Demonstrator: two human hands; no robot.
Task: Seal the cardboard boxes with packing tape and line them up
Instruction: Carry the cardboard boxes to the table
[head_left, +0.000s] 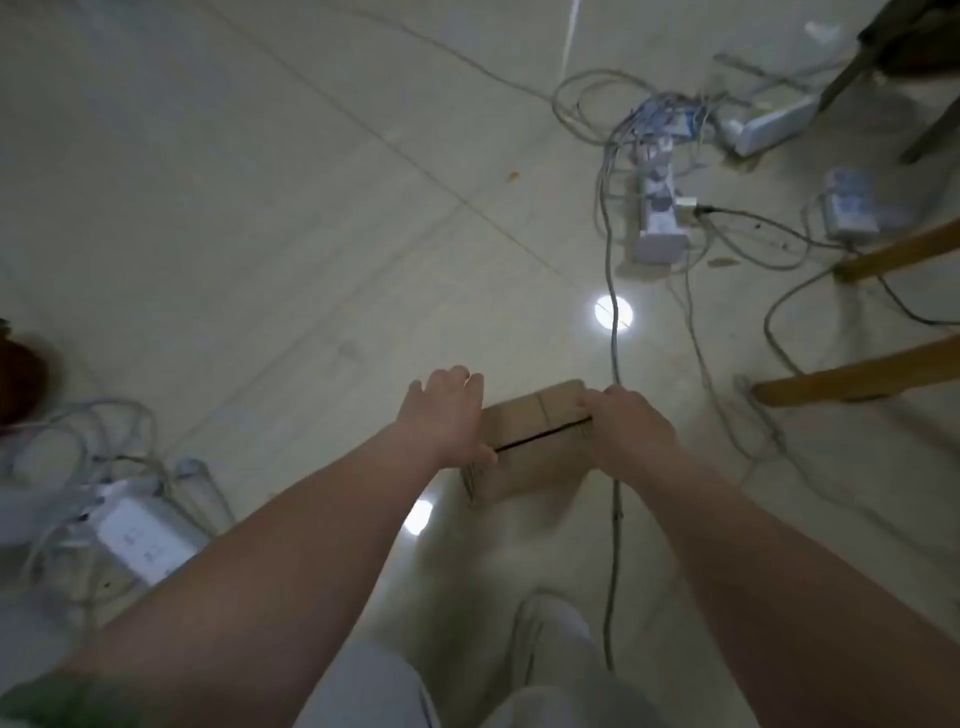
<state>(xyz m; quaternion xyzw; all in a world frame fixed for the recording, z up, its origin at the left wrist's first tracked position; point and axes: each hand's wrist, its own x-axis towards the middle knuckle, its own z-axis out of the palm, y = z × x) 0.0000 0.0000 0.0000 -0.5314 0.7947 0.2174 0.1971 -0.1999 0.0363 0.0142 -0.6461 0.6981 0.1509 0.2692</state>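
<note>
A small brown cardboard box (530, 452) sits low over the pale tiled floor, in the lower middle of the head view. A dark slit runs across its top where the flaps meet. My left hand (447, 415) grips the box's left side with the fingers spread over the far corner. On the right end, my right hand (623, 426) clamps the box with the fingers curled over its edge. No tape roll is in sight.
A grey cable (614, 467) runs along the floor just right of the box. Power strips and tangled wires (660, 208) lie far right, beside wooden furniture legs (852, 379). Another power strip with cables (140, 540) lies at the left. My legs (545, 649) are below.
</note>
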